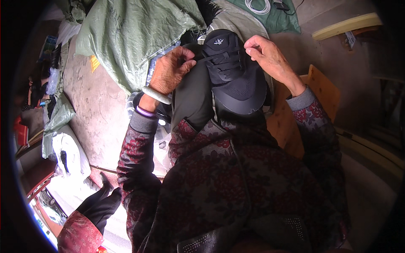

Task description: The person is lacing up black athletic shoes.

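A black lace-up sneaker (236, 78) rests on my lap, toe pointing toward me. My left hand (171, 71) pinches a black lace at the shoe's left side, fingers closed on it. My right hand (270, 57) pinches the lace end at the shoe's right side near the tongue. The laces (223, 63) are crossed over the tongue between both hands. I wear a pale bangle and a purple band on the left wrist, and dark red flowered sleeves.
A big pale green sack (135, 33) lies ahead on the concrete floor. A wooden stool edge (320, 90) shows at my right. White bags (69, 156) sit at lower left, where another person's red sleeve and dark trousers (90, 215) appear. White cable coil (258, 6) lies at top.
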Demonstrator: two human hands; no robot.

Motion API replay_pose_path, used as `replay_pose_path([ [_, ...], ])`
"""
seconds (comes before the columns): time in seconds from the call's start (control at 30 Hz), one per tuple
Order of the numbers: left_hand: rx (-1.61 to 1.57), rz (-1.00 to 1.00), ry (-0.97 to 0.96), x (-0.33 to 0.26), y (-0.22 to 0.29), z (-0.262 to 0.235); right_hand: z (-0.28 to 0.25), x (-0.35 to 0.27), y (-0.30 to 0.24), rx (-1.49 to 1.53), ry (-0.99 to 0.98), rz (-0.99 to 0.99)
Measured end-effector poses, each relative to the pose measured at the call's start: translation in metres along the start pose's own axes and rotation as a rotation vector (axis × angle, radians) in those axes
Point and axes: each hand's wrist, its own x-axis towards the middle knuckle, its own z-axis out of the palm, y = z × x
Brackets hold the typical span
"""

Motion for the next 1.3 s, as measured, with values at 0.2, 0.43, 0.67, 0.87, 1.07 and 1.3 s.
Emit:
replay_pose_path([
  [0.2, 0.005, 0.0, -0.046, 0.001, 0.003, -0.001, 0.003, 0.001, -0.002, 0.025, -0.034, 0.061],
  [0.43, -0.017, 0.053, -0.1, 0.007, -0.007, 0.002, 0.003, 0.0, -0.014, 0.081, 0.009, 0.052],
  [0.67, 0.073, -0.083, -0.203, -0.007, -0.009, -0.031, -0.002, 0.01, -0.026, 0.013, 0.067, -0.045],
  [0.87, -0.137, -0.161, -0.252, -0.036, -0.023, -0.06, 0.007, 0.042, -0.062, -0.116, 0.002, -0.301],
  [1.07, -0.297, -0.151, -0.225, -0.051, 0.007, -0.063, 0.056, 0.096, -0.095, 0.033, -0.718, -0.447],
  [1.3, -0.364, -0.004, -0.203, -0.056, 0.027, -0.065, 0.091, 0.12, -0.119, 0.269, -1.213, -0.206],
])
